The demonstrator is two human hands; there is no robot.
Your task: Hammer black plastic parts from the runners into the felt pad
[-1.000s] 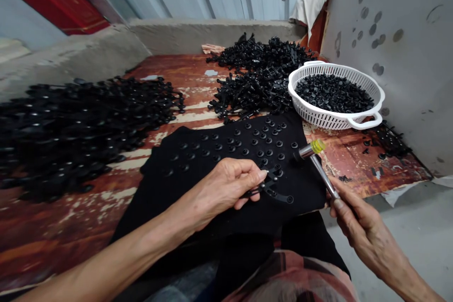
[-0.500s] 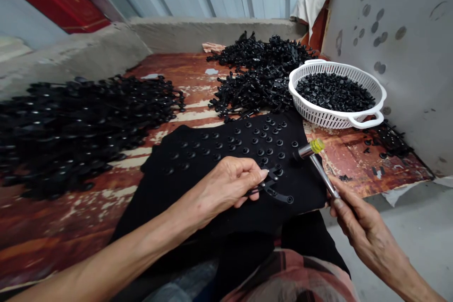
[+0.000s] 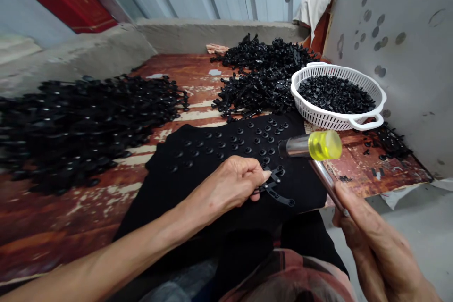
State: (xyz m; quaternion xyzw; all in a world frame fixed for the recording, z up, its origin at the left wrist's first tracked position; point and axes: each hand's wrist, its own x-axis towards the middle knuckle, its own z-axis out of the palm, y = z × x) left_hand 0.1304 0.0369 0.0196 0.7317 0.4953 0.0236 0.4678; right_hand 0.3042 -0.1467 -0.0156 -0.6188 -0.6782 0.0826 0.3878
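My left hand (image 3: 244,179) pinches a black jointed plastic bracket (image 3: 279,194) with small metal rivets, and its arms spread out to the right of my fingers. The bracket lies low over a black cloth (image 3: 212,188), one arm's end by a small round black piece. My right hand (image 3: 368,226) is wrapped around the metal handle of a mallet (image 3: 323,177). The mallet's head is raised to the upper right of the bracket, its yellow see-through face turned right and its dark face left. Several round black pieces (image 3: 240,141) stand in loose rows on the cloth.
A white plastic basket (image 3: 368,120) of small black pieces stands at the right. Piles of black jointed parts lie at the left (image 3: 85,122) and back (image 3: 262,75) of the worn red-brown tabletop (image 3: 201,71). A grey spotted panel (image 3: 385,56) rises on the right.
My right hand has lifted the mallet, and its head now looks larger and nearer to me. My left hand keeps its hold on the bracket in nearly the same place.
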